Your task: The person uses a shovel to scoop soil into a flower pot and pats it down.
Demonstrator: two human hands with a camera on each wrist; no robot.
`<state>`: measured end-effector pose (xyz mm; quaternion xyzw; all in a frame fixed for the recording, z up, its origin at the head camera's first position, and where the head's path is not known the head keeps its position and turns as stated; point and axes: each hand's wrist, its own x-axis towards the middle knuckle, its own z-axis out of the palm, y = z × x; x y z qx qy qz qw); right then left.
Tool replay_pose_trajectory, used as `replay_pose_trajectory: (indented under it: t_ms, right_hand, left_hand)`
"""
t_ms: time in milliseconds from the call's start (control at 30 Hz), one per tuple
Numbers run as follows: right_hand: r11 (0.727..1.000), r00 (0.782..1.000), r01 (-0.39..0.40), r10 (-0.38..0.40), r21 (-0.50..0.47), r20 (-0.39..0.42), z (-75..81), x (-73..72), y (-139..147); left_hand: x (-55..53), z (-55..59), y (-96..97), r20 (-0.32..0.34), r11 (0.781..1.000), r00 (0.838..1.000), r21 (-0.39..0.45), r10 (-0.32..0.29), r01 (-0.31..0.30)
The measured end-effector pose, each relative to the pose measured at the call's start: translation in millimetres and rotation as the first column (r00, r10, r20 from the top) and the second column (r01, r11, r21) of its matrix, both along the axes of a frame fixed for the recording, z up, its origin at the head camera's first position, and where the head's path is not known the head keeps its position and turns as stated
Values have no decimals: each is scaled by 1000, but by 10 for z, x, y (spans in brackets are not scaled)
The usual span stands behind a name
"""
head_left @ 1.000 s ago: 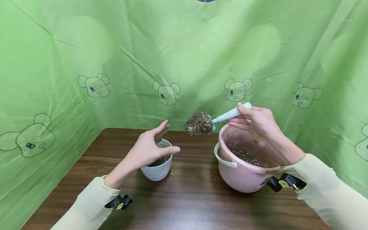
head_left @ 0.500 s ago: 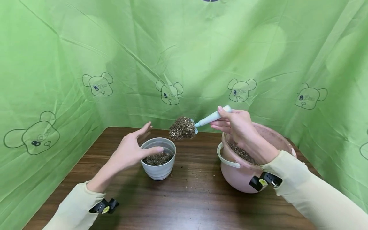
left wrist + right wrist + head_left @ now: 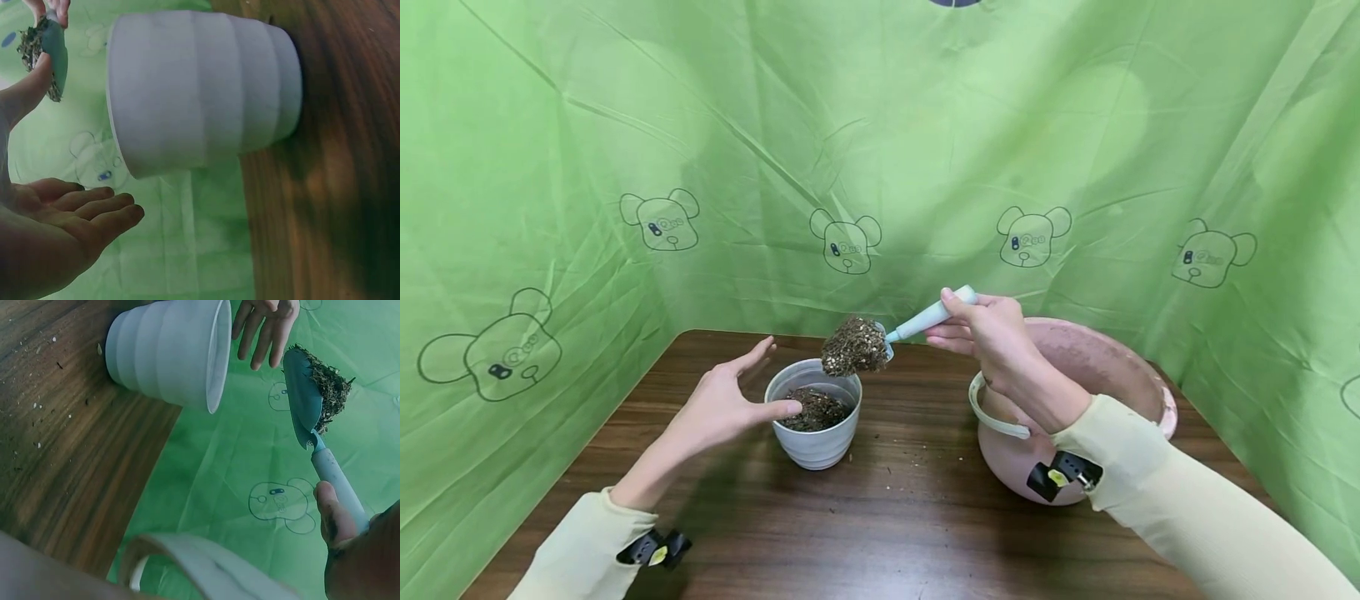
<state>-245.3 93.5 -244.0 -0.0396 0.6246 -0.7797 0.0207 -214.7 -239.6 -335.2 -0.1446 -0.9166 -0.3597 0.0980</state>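
Head view, clock centred on the grey-white flowerpot, twelve pointing away from the person: the chief change I log is that the hand trowel and its heaped potting soil have come leftward from above the pink bucket to the pot's one o'clock, the load now overlapping the far rim. The right hand grasps the handle; the blade remains full, so I read the load as carried across, none visibly let go. The left hand has drawn off toward nine o'clock, baring more of the pot's mouth and the soil inside. It grips nothing, thumb and fingers spread; the thumb overlaps the near-left rim and is the one thing I note crowding the mouth. The bucket sits at three o'clock, its inside largely hidden by the right forearm, white bail facing the pot. Pale crumbs dot the wooden table at four o'clock; bear-printed green cloth hangs behind. Left wrist view, feed turned sideways: pot near twelve, blade at ten partly behind the left thumb, fingertips at eight, apart from the pot wall. Right wrist view: trowel at two, right thumb on its handle, pot at eleven, left fingers extended at one; the bail arcs blurred across six.
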Motion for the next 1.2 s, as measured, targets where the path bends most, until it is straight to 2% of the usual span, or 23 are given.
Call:
replay_pose_trajectory:
  t_ms: [400, 633, 767, 900, 1200]
  right_hand:
    - [1000, 1000, 19, -19, 15, 14, -184, -75, -206]
    - [998, 999, 41, -41, 40, 0, -286, -116, -328]
    - [996, 998, 55, -54, 66, -9, -327, -125, -376]
    - [995, 998, 66, -64, 80, -24, -353, -122, -402]
    - [990, 994, 90, -84, 111, -64, -391, -114, -449]
  left_hand:
    - [-32, -281, -143, 68, 1000, 997, 22, -24, 23]
    - [-59, -360, -146, 78, 999, 996, 29, -43, 41]
    - [-72, -393, -145, 84, 995, 993, 64, -78, 73]
    - [-73, -421, -145, 93, 985, 988, 132, -123, 110]
    - [-109, -492, -139, 111, 943, 970, 284, -215, 176]
